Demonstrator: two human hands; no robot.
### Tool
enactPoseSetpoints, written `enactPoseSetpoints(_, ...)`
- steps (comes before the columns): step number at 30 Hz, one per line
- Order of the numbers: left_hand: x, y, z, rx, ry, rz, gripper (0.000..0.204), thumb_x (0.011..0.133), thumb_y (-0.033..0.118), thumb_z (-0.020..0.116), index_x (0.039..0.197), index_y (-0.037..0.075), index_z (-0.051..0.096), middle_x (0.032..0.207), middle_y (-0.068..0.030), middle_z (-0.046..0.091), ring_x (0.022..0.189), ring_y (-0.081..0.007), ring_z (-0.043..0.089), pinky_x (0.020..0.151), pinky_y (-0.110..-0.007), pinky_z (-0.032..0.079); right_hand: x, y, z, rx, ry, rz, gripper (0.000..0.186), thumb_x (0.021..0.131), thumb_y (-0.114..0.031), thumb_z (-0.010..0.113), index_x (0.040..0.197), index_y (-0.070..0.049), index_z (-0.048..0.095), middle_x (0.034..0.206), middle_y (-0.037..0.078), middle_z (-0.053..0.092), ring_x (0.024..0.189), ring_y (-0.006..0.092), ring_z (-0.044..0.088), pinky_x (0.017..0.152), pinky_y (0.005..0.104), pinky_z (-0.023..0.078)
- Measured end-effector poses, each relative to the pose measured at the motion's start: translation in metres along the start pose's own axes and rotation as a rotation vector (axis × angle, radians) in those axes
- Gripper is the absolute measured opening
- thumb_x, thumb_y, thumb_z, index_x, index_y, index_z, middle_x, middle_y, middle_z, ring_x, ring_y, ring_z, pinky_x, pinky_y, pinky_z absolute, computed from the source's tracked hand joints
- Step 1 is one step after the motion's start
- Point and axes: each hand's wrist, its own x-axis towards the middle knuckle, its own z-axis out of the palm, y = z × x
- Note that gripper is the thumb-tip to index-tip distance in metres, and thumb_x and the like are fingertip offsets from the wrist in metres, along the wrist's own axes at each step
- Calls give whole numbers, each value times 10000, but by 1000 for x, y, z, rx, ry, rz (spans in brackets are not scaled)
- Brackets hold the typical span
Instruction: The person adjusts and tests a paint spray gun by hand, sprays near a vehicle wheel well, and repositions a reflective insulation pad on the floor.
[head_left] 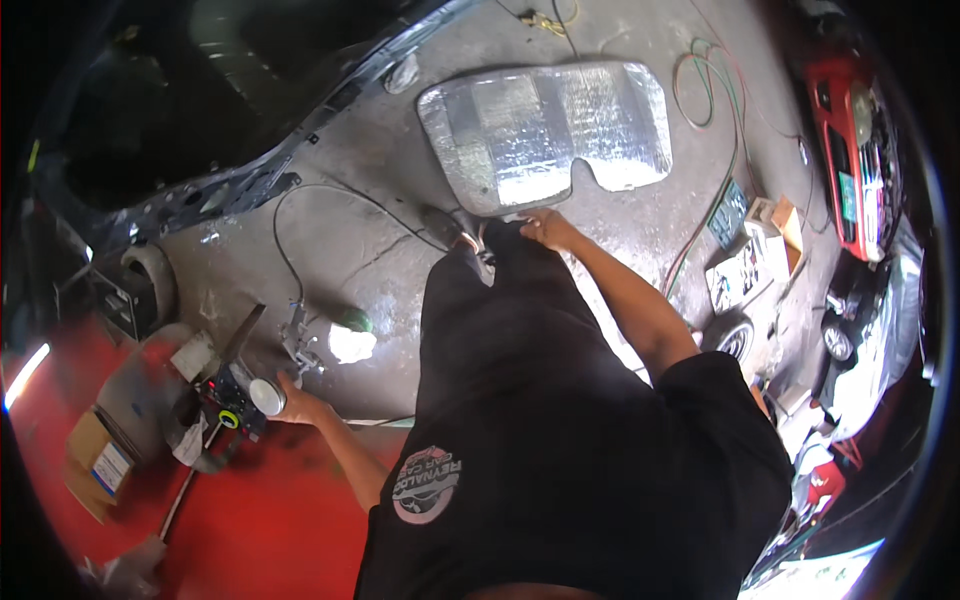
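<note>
At the left, my left hand [296, 404] has its fingers curled against the side of a round can with a pale top [267, 397]. Part of the grip is hidden behind the can. My right hand [550, 231] is out in front of my dark trousers, its fingers bent together by the lower edge of a silver reflective sunshade [525, 125]. Whether those fingers pinch the sunshade or something smaller, I cannot tell. The sunshade has a dark border and a notch in its lower edge.
A dark vehicle body panel [230, 180] fills the upper left. Beside the can are a red surface [290, 490] and a cardboard box [95, 465]. Hoses [735, 150] cross the concrete floor. A red bumper [840, 160], open boxes [775, 240] and a wheel [732, 338] stand right.
</note>
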Motion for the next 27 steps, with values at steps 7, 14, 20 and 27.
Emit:
enactPoseSetpoints(7,-8,-2,-3,1,53,47,741,716,303,955,1196,-77,537,1130,-235,654,1018,-360,654,914,-472,523,14,57,-27,119,217,283,402,943,-182,663,1269,54,659,939,184,750,706,207,739,641,326,599)
enactPoseSetpoints(14,-3,6,-6,6,11,-27,732,734,231,936,1262,-45,511,1227,-230,627,1088,-343,634,974,-480,525,-22,-3,13,235,254,247,337,944,-186,653,1243,-35,698,1117,195,728,908,277,745,823,377,589)
enactPoseSetpoints(20,-28,-11,-6,-35,64,-60,740,700,252,965,1215,-31,514,1113,-234,679,1012,-350,662,925,-484,536,-2,-107,9,-131,12,-615,450,918,-359,703,1265,-73,677,1188,188,666,1089,393,636,983,491,511)
enactPoseSetpoints(27,-103,-48,14,35,204,-90,759,671,223,977,1204,-60,516,1062,-217,685,929,-334,687,905,-455,570,-7,-67,62,-185,-950,-317,587,850,-350,793,1305,-21,621,1145,202,714,1095,369,679,944,452,516)
